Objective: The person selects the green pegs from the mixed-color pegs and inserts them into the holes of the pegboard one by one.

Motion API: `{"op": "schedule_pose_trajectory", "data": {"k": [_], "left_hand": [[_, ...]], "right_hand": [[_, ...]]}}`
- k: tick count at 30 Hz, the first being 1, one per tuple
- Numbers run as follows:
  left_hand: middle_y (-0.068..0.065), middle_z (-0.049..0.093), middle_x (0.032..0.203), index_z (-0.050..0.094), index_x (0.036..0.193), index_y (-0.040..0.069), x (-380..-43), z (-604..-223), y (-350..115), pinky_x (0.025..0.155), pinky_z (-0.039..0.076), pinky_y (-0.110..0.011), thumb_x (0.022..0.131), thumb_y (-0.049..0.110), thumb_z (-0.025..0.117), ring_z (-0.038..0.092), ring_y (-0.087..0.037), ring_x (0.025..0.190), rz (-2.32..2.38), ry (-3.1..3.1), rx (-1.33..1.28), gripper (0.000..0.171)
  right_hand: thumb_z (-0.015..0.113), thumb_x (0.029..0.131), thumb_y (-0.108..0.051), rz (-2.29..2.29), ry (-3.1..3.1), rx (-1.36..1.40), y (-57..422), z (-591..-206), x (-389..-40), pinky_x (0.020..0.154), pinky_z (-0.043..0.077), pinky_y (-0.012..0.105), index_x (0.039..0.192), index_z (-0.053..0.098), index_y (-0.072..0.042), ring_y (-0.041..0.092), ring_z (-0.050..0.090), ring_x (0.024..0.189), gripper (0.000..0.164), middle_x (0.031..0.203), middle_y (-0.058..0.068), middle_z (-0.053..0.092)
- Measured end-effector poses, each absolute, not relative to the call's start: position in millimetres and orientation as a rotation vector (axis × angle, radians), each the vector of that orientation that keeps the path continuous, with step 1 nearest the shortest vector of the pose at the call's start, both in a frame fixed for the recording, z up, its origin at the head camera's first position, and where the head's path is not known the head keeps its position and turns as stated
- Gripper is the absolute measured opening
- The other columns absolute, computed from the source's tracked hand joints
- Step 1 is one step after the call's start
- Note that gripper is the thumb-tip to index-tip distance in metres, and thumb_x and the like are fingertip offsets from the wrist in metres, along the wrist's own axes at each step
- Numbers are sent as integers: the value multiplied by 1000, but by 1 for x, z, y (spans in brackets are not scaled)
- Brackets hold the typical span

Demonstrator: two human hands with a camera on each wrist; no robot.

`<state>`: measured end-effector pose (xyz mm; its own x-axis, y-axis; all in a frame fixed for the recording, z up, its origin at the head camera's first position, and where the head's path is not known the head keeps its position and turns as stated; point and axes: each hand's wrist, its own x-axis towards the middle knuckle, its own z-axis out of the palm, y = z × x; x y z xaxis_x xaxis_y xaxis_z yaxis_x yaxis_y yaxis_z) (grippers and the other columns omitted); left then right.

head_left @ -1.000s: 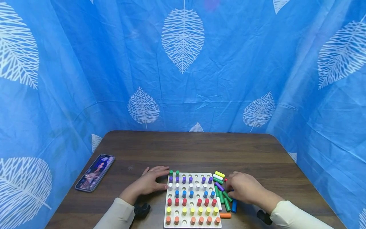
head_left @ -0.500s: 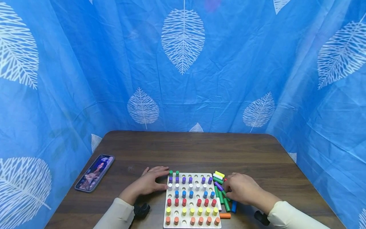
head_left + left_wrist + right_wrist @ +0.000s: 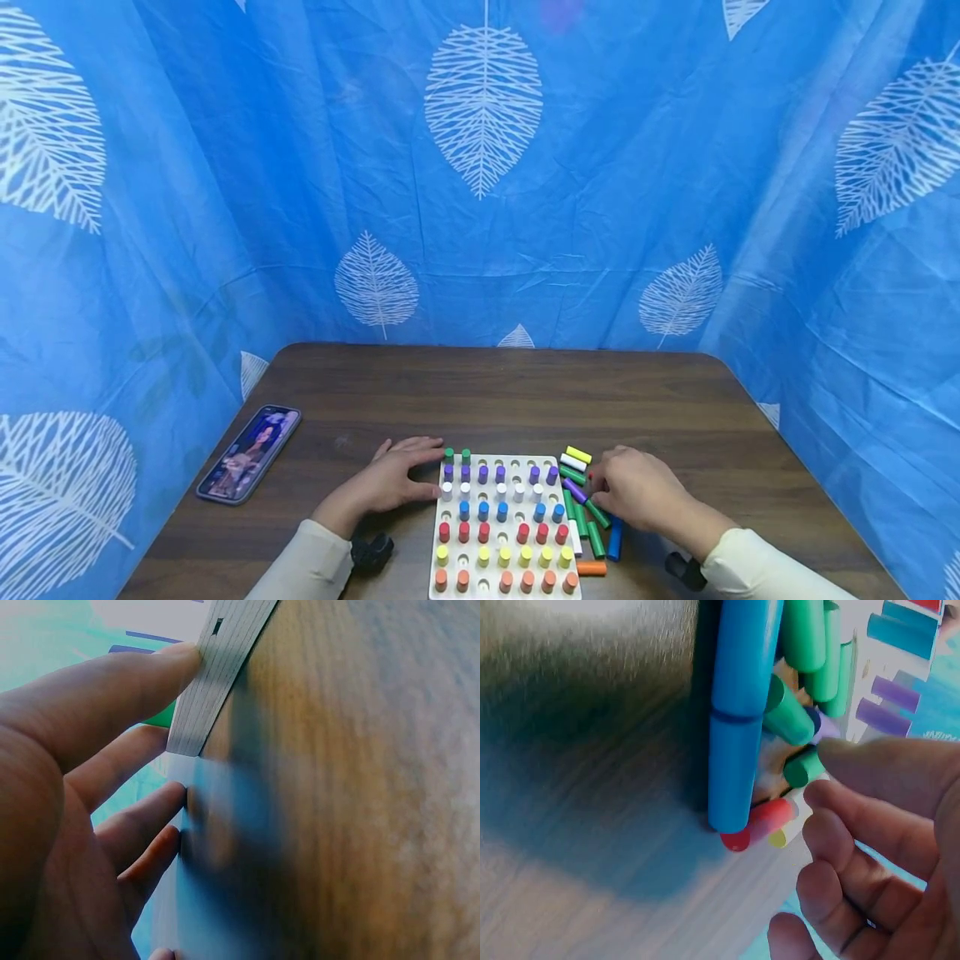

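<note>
A white pegboard [image 3: 474, 543] lies at the table's front, with rows of upright coloured pegs and some bare holes. My left hand [image 3: 382, 482] rests at its left edge, thumb and index fingertips touching the side in the left wrist view. Loose pegs lie along the board's right side. Over them hovers my right hand [image 3: 645, 487], fingers loosely bent. In the right wrist view its thumb tip is close by a purple peg [image 3: 826, 727] and a green peg [image 3: 804, 766], with a gap to the index finger. A red peg [image 3: 759, 823] lies below a blue peg [image 3: 739, 765].
A phone [image 3: 249, 454] with its screen lit lies on the left of the brown table [image 3: 480, 392]. An orange peg [image 3: 592, 568] sits near the board's lower right corner. Behind the table hangs a blue curtain [image 3: 480, 233] with white leaves.
My right hand has shifted slightly over the loose pegs, left and then back right. The yellow and white pegs at the top of the pile have moved a little. My left hand stays put.
</note>
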<state>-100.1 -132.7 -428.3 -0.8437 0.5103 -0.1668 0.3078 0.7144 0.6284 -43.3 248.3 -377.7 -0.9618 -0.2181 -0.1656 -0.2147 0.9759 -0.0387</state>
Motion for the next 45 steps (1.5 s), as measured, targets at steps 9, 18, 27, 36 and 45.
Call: {"op": "schedule_pose_trajectory", "data": {"k": [9, 18, 27, 36, 45], "left_hand": [[-4, 50, 164, 62, 149, 20, -100, -431, -133, 126, 4, -77, 93, 39, 81, 35, -36, 158, 873, 2590, 631, 63], [-5, 50, 164, 61, 149, 20, -99, -429, -134, 126, 4, -76, 93, 39, 81, 35, -36, 158, 868, 2593, 621, 63], [-6, 50, 164, 61, 150, 20, -98, -431, -134, 126, 5, -77, 94, 39, 80, 35, -37, 158, 867, 2581, 636, 62], [-7, 50, 164, 61, 150, 17, -99, -426, -131, 125, 5, -77, 93, 39, 81, 35, -38, 158, 858, 2594, 649, 64], [-6, 51, 163, 62, 149, 18, -98, -429, -131, 126, 5, -77, 93, 39, 81, 36, -36, 158, 845, 2595, 630, 63]], "right_hand": [[87, 85, -27, -57, 2982, -314, 251, -385, -47, 64, 48, 30, 74, 71, -30, 8, 48, 74, 20, 75, -13, 58], [87, 87, -28, -95, 2991, -316, 243, -386, -53, 71, 53, 31, 94, 84, -26, 7, 52, 79, 7, 82, -13, 67], [85, 88, -30, -98, 3001, -352, 235, -391, -67, 80, 61, 39, 92, 84, -24, 10, 63, 85, 8, 89, -9, 73], [85, 88, -29, -116, 2977, -330, 231, -386, -76, 60, 47, 29, 74, 76, -24, 10, 51, 63, 18, 69, -9, 61], [86, 87, -30, -78, 2992, -338, 228, -389, -75, 61, 48, 30, 77, 77, -23, 11, 50, 65, 15, 74, -8, 59]]}}
